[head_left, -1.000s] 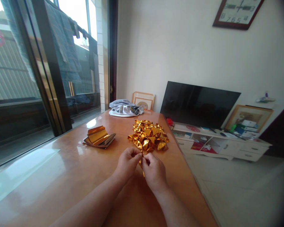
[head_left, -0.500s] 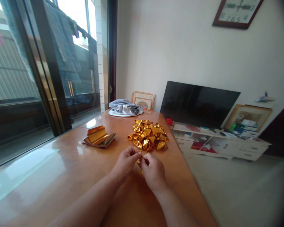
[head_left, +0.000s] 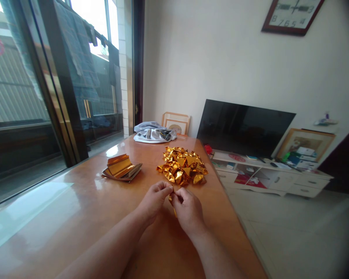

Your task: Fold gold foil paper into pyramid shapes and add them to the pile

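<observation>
**Gold foil folding at wooden table — item record**

Hands: left hand (head_left: pixel 154 199) and right hand (head_left: pixel 189 211) meet at the near middle of the wooden table (head_left: pixel 75 217), knuckles almost touching. Fingers of both are closed in a pinch on one small gold foil piece (head_left: pixel 171 198), thumb against forefinger on each side. Only a sliver of the piece shows between the fingertips and below them; its exact shape cannot be told.

Handling note (judgement): thin metallic foil of this kind creases for good and tears at stressed corners. The fold is best pressed with the pads, both pinches kept close to the crease line so the sheet does not twist, and edges aligned before pressure goes on.

Stock, loose:
- Heap of folded gold pieces (head_left: pixel 182 166), just beyond the hands, toward the far right of the table; many crumpled-looking, faceted forms lying on one another.
- Stack of flat gold sheets (head_left: pixel 121 167), far left of the hands, top sheets curling upward.
- Bundle of grey cloth (head_left: pixel 153 133) at the far end of the table.

Containers: none on the table; heap and stack lie directly on the wood. Low white cabinet (head_left: pixel 279 178) at right, off the table, carries a dark television (head_left: pixel 244 128) and small clutter too small to list.
</observation>
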